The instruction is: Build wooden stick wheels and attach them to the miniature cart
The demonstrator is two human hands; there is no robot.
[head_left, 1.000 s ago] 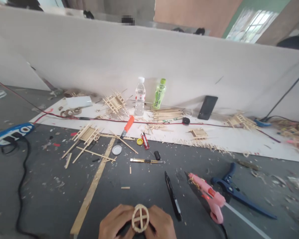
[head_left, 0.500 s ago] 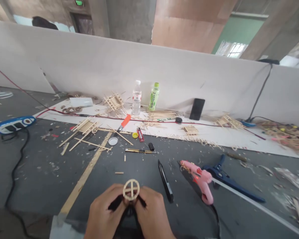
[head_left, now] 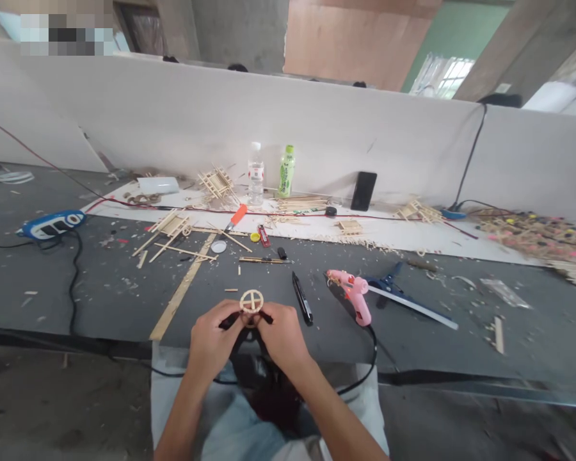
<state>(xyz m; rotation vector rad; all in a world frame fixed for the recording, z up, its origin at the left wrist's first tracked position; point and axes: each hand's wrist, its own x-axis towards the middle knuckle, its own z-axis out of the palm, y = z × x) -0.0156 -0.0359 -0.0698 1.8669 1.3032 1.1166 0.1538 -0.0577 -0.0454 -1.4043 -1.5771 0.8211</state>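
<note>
A small round wooden wheel (head_left: 252,301) with crossed sticks inside its ring stands up between my hands at the table's front edge. My left hand (head_left: 215,333) pinches its left side with closed fingers. From the right, my right hand (head_left: 282,333) grips the other side, fingers closed too. Just right of my hands lies a black marker (head_left: 302,298), and beyond it a pink glue gun (head_left: 351,294). A short wooden stick (head_left: 231,290) rests on the table behind my left hand.
Stick-built frames (head_left: 170,225) lie at the back left, near an orange-handled knife (head_left: 239,215). Two bottles (head_left: 287,171) and a phone (head_left: 363,191) stand by the white partition (head_left: 196,109). A blue-and-white tool (head_left: 52,225) lies left; colored-tipped sticks (head_left: 540,237) are heaped right.
The view has tilted down and back, showing my forearms, lap and the table's front edge. My hands still hold the wheel, now higher in the picture.
</note>
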